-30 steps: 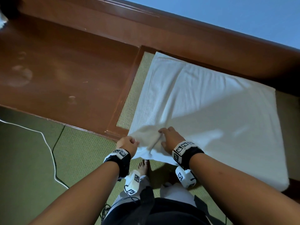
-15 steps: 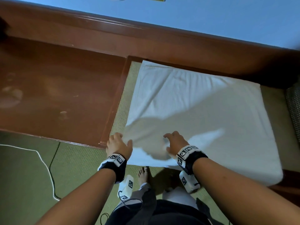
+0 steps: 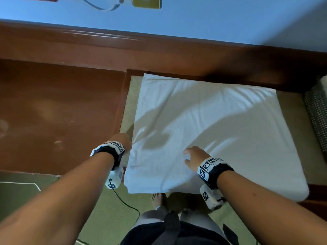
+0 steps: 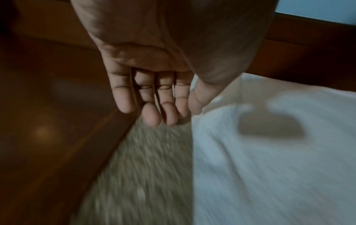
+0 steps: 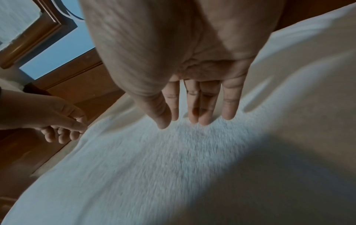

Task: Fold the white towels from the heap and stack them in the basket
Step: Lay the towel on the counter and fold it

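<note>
The towel lies spread flat under my right hand, whose fingers are straight, tips on the cloth. My left hand is at the towel's left edge, fingers loose, gripping nothing, above the mat.

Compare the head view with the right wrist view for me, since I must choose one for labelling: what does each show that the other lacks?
Head view only: the whole white towel outline on the woven mat, both wristbands, a foot, and a textured grey thing at the right edge.

Right wrist view only: the right hand from the palm side, fingers straight, tips at the terry surface.

Both: the towel, the left hand at its left edge, red-brown wood, blue wall.
</note>
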{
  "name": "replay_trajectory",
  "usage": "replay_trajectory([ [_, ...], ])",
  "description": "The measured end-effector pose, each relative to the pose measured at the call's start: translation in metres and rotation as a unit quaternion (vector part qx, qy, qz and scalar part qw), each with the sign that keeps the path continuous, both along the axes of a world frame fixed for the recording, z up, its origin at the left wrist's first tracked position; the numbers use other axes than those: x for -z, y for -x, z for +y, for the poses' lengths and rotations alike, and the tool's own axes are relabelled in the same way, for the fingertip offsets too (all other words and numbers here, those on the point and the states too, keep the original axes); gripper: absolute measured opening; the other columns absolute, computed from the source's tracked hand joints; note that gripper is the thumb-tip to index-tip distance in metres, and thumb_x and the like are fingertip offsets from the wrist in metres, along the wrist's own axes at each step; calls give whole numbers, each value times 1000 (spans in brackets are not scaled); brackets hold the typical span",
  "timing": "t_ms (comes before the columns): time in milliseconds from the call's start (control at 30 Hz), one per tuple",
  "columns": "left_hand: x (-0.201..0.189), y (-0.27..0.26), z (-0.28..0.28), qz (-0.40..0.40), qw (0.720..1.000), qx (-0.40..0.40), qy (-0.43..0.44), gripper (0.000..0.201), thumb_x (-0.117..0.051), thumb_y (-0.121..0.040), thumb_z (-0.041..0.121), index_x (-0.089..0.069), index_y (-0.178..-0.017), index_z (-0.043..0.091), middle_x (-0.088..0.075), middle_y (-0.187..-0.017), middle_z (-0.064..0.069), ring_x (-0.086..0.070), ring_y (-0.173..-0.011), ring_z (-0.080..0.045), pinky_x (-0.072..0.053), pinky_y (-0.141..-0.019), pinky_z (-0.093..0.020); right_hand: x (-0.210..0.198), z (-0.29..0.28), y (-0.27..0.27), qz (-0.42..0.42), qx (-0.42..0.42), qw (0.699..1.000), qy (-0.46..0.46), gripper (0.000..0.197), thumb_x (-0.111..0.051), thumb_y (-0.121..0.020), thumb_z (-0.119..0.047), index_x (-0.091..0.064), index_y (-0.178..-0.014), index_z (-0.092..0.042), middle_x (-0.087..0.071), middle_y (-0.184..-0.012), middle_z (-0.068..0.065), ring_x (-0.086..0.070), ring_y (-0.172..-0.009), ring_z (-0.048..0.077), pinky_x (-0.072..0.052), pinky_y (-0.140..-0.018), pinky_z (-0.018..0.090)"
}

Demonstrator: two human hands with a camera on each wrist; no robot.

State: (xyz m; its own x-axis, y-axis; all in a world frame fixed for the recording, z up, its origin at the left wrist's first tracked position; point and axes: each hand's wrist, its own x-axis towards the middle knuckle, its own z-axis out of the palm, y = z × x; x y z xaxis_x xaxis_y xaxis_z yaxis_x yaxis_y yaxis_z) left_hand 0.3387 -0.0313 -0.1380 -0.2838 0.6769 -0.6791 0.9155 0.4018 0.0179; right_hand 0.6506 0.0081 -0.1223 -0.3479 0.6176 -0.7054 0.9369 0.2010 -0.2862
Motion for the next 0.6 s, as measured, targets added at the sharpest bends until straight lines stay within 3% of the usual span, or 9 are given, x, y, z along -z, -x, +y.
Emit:
replay_trajectory([
  [133,-19,31,49,30,998,44,-18,27,-51,-99,25,-65,-111,6,-67,-113,-12,-65,-101,-30,-48,-75,-31,0,25,6,1,28,1000,-2,38,-54,-97,-30,-51,-134,-28,-42,-140,1,-55,-120,21,-44,-103,34],
  [233,-38,47,100,48,996,41,-62,33,-51,-99,28,-60,-123,8,-64,-122,-13,-63,-108,-31,-51,-81,-33,0,56,16,5,47,999,-19,37,-55,-97,-30,-51,-134,-27,-39,-140,1,-57,-117,22,-46,-101,35],
  [333,-46,56,150,50,994,23,-99,36,-51,-100,32,-58,-127,10,-62,-126,-13,-62,-112,-31,-51,-89,-37,3,90,30,15,51,997,-48,43,-57,-96,-29,-48,-138,-27,-34,-145,2,-52,-123,22,-45,-103,35],
  [467,-32,57,201,7,994,-10,-112,34,-49,-101,34,-63,-117,7,-66,-115,-12,-63,-99,-27,-51,-82,-35,12,138,47,11,50,996,-79,61,-55,-96,-29,-30,-152,-33,-9,-164,0,-21,-149,24,-35,-115,40],
  [600,5,47,236,-62,986,-94,-122,46,-46,-101,47,-66,-112,7,-70,-109,-11,-65,-95,-27,-49,-81,-32,24,177,58,-31,24,997,-65,77,-53,-97,-28,-6,-156,-41,22,-164,-2,8,-153,21,-24,-121,44],
])
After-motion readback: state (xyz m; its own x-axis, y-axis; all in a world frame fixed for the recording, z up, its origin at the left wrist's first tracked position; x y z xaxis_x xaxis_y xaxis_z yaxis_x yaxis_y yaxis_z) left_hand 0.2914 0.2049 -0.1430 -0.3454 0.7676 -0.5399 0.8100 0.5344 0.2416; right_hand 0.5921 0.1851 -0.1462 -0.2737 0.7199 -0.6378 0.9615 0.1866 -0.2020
